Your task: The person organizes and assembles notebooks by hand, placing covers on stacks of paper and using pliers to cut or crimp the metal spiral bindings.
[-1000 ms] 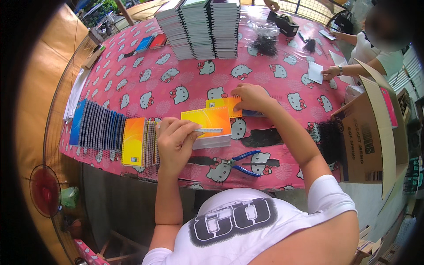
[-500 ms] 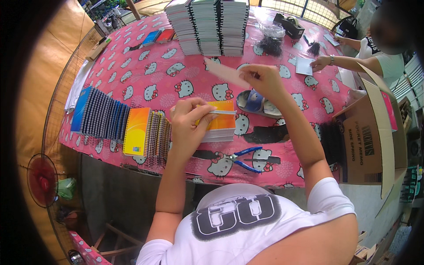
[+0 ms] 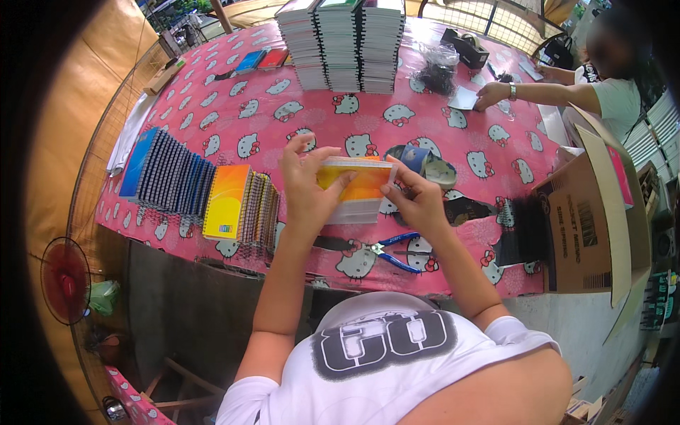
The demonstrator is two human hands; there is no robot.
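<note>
The thin yellow-and-orange pad [image 3: 365,165] is held over the tabletop [image 3: 322,113], near the middle of its near edge and just above a pile of matching orange-topped pads [image 3: 354,213]. Both hands grip it: the left hand [image 3: 312,188] lays its thumb across the front with the fingers spread up behind, and the right hand [image 3: 418,202] pinches the right end between thumb and fingers.

It looks light and bendy, more likely to crease than to break; the cover seems glossy, so it may slide (and loose leaves, if there are any, could fan out). The two short ends look the best hold, thumbs in front, squeezing gently.

Half a second ago the right hand was raised toward the tabletop's middle with a pale, thin sheet, well apart from the pad. Now it is down at the pad, and I cannot tell whether that sheet lies against it. The left fingers, curled then, are spread. Toward the right edge, a co-worker's hand [image 3: 492,95] has moved its white pad [image 3: 464,98] farther inward.
</note>
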